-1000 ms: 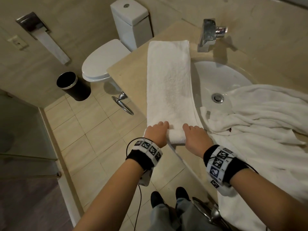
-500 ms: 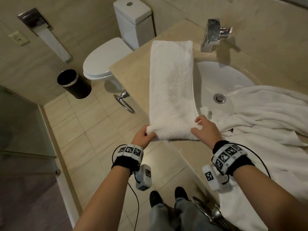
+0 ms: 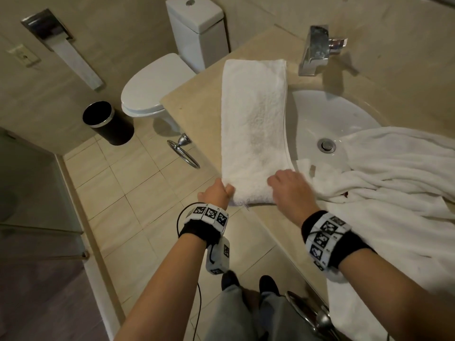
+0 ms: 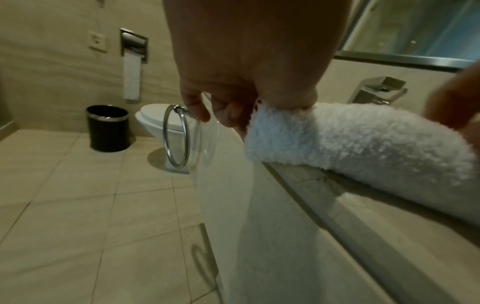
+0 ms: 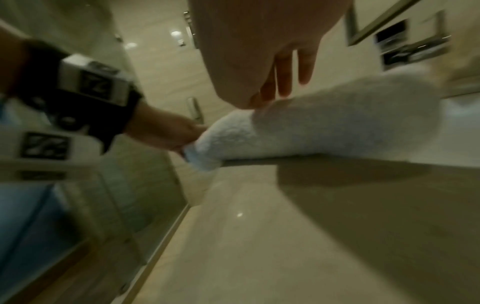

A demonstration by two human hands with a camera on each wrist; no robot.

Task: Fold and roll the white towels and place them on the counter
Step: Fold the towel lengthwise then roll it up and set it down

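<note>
White terry towel point(image 3: 253, 124) is folded into a long strip on the beige counter point(image 3: 194, 104), long axis running from me straight out toward 12 o'clock, far end up by the faucet point(image 3: 317, 52). The near end bulges where it curls over right at the counter's front edge, so from my grip the rest of the strip lies dead ahead, and I'd guess any rolling has to go that way.

My left hand point(image 3: 216, 193) has thumb and fingers pinching the near left corner, at about 9 o'clock of the roll. My right hand point(image 3: 289, 188) lies over the near right part with fingers fairly straight, resting on it rather than clamping, so the two hands are about equally close.

Off at 3 o'clock a second loose towel point(image 3: 394, 168) is heaped half into the sink point(image 3: 327, 112), touching my strip's right edge as far as I can tell. Toilet point(image 3: 152, 92) and black bin point(image 3: 108, 124) sit at 10 o'clock, on the tiled floor.
</note>
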